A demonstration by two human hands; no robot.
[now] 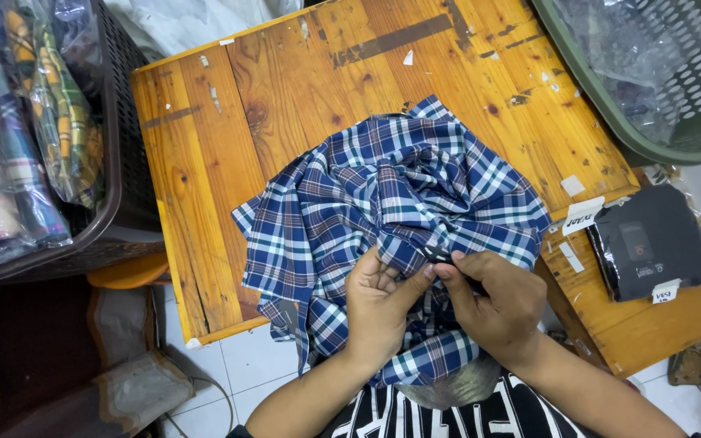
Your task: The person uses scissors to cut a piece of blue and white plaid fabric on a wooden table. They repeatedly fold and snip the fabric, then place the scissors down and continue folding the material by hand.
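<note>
Together, our left hand (379,304) and right hand (492,300) pinch the near edge of a crumpled blue plaid shirt (391,211), fingertips closed on the cloth around a small dark piece, perhaps a button, that we cannot make out clearly; the shirt lies bunched on the wooden worktop (212,154), its hem hanging over the near edge. Right of it sits a flat black package (651,243) with small white labels (583,216), under a green perforated basket (675,73), while a dark basket (123,162) on the left holds clear-bagged plaid garments (34,138).
</note>
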